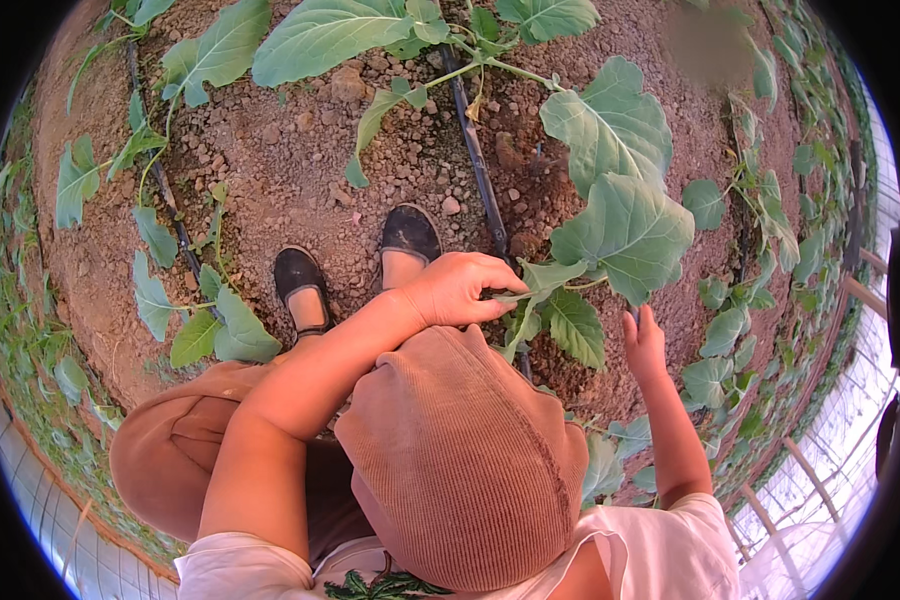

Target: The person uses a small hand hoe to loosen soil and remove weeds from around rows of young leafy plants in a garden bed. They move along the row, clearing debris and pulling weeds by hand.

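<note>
My left hand [460, 290] reaches across my knee and pinches the edge of a grey-green leaf [548, 277] on a broad-leaved, cabbage-like plant. Larger leaves [625, 235] of that plant spread just beyond it, and a brighter green leaf [576, 328] hangs below. To the right of the plant, my right hand [646, 345] is closed, with its fingers bent. A small dark bit shows at its fingertips; what it belongs to is too small to make out.
A black drip hose [478, 165] runs along the soil past the plant. Another hose [175, 215] lies to the left with more plants [240, 330]. My dark shoes [410, 232] stand between the rows. Further plants [720, 380] grow at right, near a pale wall [840, 440].
</note>
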The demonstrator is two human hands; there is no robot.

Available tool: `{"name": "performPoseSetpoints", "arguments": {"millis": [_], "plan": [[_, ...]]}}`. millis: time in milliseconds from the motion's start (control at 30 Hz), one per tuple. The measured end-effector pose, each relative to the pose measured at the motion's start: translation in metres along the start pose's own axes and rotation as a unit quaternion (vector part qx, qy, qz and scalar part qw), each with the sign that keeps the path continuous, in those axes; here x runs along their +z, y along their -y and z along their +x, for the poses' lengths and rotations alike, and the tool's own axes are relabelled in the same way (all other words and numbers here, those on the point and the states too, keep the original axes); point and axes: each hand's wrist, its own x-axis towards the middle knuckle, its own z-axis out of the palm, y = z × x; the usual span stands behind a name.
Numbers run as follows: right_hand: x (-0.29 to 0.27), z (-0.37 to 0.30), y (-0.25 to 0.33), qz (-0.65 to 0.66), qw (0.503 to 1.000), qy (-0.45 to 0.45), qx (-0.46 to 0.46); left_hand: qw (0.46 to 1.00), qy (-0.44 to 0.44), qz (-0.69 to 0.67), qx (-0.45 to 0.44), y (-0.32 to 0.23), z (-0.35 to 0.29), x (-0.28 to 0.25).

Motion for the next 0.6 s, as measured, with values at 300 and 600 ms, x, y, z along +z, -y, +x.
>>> {"name": "performPoseSetpoints", "arguments": {"millis": [300,600], "plan": [[-0.050,-0.067,0.010,0.330,0.926,-0.164,0.077,0.993,-0.113,0.004,-0.030,0.010,-0.014,-0.014],[-0.098,-0.009,0.153,0.046,0.993,0.089,-0.058,0.891,-0.329,0.053,-0.308,0.092,0.004,-0.066]]}}
